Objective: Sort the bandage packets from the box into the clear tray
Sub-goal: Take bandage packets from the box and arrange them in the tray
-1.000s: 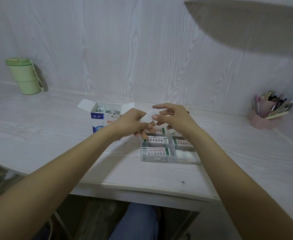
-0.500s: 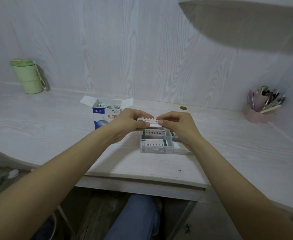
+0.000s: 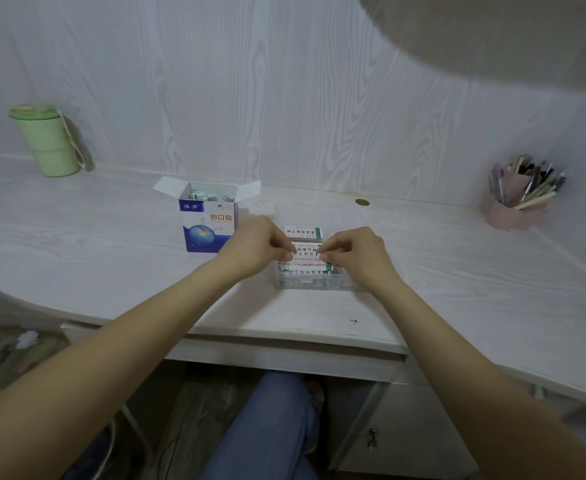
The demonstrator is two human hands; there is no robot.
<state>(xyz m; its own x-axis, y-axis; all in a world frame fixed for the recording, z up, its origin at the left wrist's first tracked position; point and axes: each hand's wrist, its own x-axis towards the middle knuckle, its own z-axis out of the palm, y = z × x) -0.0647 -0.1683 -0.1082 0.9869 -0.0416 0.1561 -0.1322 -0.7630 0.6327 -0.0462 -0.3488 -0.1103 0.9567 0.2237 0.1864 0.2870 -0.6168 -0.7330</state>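
Hands first: the left hand point(image 3: 255, 245) and the right hand point(image 3: 355, 252) are both pinching one bandage packet point(image 3: 306, 251), one at each short end, holding it flat and level right over the clear tray point(image 3: 314, 285). From the head view I can't tell if the packet is already resting on the ones below or hovering just above them. Looks to me like the setting-down step, so next would be lowering it square into a slot and letting go with both hands together so it doesn't tip. The tray sits near the middle of the desk point(image 3: 111, 244), a bit back from its front edge, and it already has several packets lying in rows with their green-printed labels up; the right hand hides part of its right side, so no clue how full that half is. Just left of the tray, close to the left wrist, the box point(image 3: 209, 221) stands upright with its flaps open, and you can see more packets poking up inside. So I'd call it partway done, with a fair bit left to move. Further out, a green cup point(image 3: 47, 142) stands at the desk's far left by the wall, and a pink pen holder point(image 3: 520, 197) sits at the far right.
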